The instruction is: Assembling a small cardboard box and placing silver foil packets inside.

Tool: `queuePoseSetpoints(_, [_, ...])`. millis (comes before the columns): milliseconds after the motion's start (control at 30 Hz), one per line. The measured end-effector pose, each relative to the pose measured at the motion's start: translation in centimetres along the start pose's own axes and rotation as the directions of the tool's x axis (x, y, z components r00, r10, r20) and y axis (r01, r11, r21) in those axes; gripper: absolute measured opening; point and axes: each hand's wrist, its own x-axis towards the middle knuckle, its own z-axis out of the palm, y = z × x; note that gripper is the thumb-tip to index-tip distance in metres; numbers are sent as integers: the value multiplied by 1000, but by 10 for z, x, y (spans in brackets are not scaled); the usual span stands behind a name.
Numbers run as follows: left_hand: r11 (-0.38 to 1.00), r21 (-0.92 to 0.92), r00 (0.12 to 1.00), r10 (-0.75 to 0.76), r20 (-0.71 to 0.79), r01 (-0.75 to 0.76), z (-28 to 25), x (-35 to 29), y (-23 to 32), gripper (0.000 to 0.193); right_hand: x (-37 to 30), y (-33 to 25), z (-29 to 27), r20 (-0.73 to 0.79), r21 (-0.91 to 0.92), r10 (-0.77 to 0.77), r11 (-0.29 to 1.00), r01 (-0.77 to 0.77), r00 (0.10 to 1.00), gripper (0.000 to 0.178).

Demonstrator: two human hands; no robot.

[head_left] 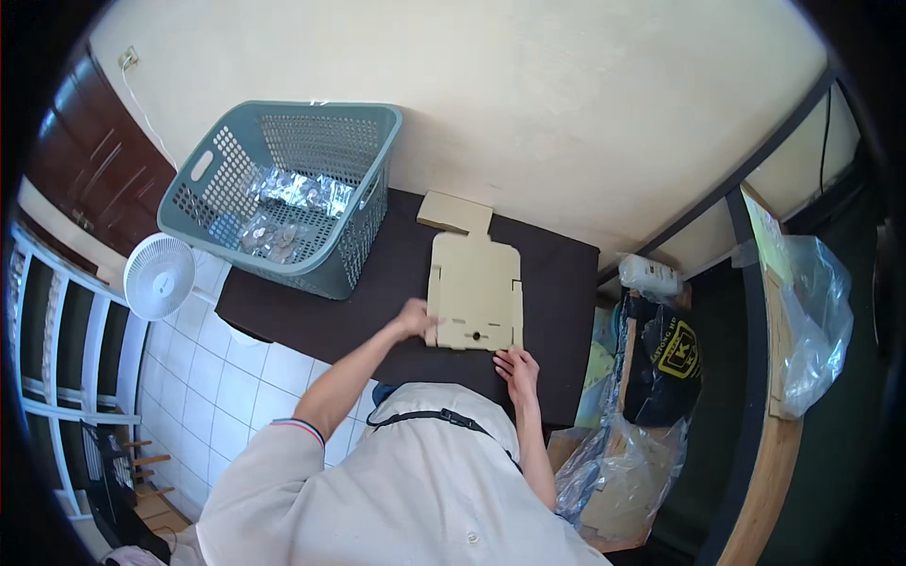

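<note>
A flat, die-cut cardboard box (477, 288) with slots and a small dark hole near its front edge lies partly unfolded on the dark brown table (552, 283). Its narrow far flap (455, 212) sticks up at an angle towards the wall. My left hand (412, 321) is closed at the box's left side near the front corner, slightly blurred. At the front right corner, my right hand (517, 373) has its fingers and thumb at the cardboard's edge. Part of that grip is hidden under the edge.
A grey-green perforated basket (363, 226) with clear plastic packets (302, 189) stands on the table's left. Beyond the table's left side is a white fan (160, 276). To the right are a white plastic-wrapped bundle (651, 275), a black bag (665, 363) and plastic-covered cardboard (618, 495).
</note>
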Motion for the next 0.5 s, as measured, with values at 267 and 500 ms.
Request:
queuePoseSetpoints(267, [966, -56, 944, -234, 232, 253, 14, -62, -18, 33, -9, -1, -9, -175, -864, -560, 482, 147, 810, 40])
queuePoseSetpoints(500, [903, 408, 971, -34, -238, 131, 8, -48, -2, 48, 21, -3, 1, -141, -865, -540, 475, 162, 830, 59])
